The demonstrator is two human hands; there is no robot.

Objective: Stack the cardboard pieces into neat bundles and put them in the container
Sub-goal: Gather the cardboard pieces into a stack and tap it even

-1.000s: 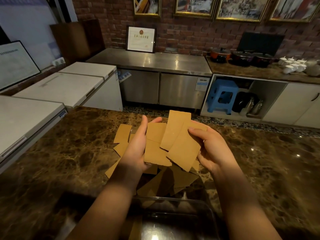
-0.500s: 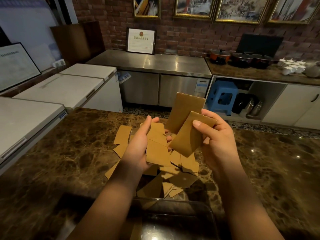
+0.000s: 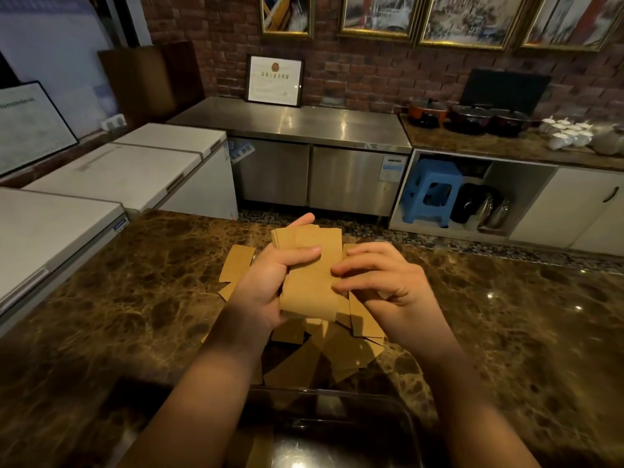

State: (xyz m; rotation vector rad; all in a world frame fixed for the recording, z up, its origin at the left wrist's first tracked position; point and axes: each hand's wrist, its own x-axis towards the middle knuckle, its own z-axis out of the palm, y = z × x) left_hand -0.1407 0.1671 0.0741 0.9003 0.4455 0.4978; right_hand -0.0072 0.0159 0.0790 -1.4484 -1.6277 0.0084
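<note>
A stack of brown cardboard pieces (image 3: 309,285) is held upright above the marble counter (image 3: 135,298). My left hand (image 3: 270,285) grips it from the left, thumb across the front. My right hand (image 3: 381,285) touches the stack's right edge with its fingertips. Several loose cardboard pieces (image 3: 341,352) lie scattered on the counter below and behind the hands, one (image 3: 236,263) off to the left. A clear plastic container (image 3: 337,430) sits at the near edge, between my forearms, with a cardboard piece showing at its left side.
White chest freezers (image 3: 111,177) stand to the left. Beyond the counter's far edge are a steel cabinet (image 3: 304,130), a blue stool (image 3: 430,192), and pots and cups (image 3: 472,118) on a back shelf.
My right hand brought its two cardboard pieces over onto those in my left hand. The pieces that were fanned apart are now one stack held between both hands.
</note>
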